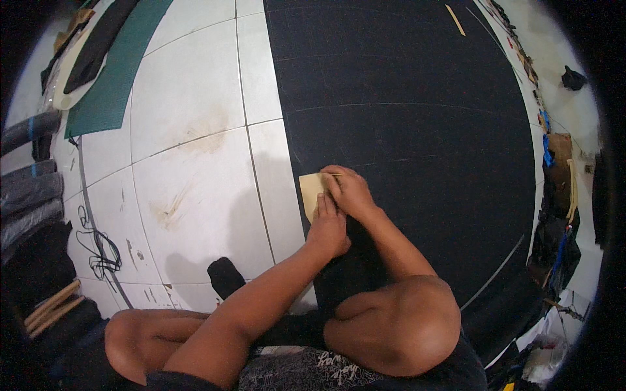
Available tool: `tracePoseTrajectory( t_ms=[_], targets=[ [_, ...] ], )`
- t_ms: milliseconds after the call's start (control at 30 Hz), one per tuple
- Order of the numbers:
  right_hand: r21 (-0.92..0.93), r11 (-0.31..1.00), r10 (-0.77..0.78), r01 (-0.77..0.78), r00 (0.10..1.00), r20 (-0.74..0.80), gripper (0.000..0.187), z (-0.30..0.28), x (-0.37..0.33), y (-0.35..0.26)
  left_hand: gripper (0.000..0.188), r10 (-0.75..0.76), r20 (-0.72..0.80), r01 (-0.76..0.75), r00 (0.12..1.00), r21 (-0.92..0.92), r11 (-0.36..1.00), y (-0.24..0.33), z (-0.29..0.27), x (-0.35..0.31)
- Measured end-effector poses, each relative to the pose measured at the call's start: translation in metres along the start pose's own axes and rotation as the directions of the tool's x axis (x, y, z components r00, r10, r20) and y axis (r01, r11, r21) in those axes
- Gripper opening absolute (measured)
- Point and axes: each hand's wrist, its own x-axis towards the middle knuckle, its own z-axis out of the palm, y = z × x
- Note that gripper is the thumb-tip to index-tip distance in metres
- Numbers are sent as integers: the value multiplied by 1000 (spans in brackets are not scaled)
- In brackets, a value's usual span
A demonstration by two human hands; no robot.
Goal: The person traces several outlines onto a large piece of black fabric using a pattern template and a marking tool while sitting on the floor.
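Observation:
A pale yellow card template [312, 191] lies along the left edge of a large black fabric sheet [417, 137]. My left hand [328, 229] rests on the card's lower right part, fingers stretched out and pressing it down. At the card's upper right side, my right hand [351, 193] is closed in a pinch. A thin, yellowish pencil-like stick [335, 174] shows at its fingertips; the tip is too small to make out. Faint pale lines cross the fabric beyond my hands.
White floor tiles [189, 85] stretch to the left. A green mat [104, 104], dark rolls [32, 189], a tangled black cord [101, 251] and wooden sticks [55, 306] lie there. A long grey strip [493, 270] and a short yellow strip [455, 20] rest on the fabric.

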Motion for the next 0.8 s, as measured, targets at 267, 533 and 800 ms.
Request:
tracePoseTrajectory(
  t_ms=[267, 533, 800],
  targets=[
    [-7, 996, 91, -92, 987, -132, 29, -22, -6, 25, 70, 35, -171, -16, 985, 109, 994, -12, 17, 8],
    [40, 993, 114, -109, 978, -175, 25, -20, -11, 32, 69, 39, -203, -5, 978, 166, 986, -17, 17, 13],
    [-134, 990, -59, 50, 997, -58, 19, -22, -24, 31, 67, -11, -116, 26, 993, 124, 992, -7, 3, 13]
  ],
)
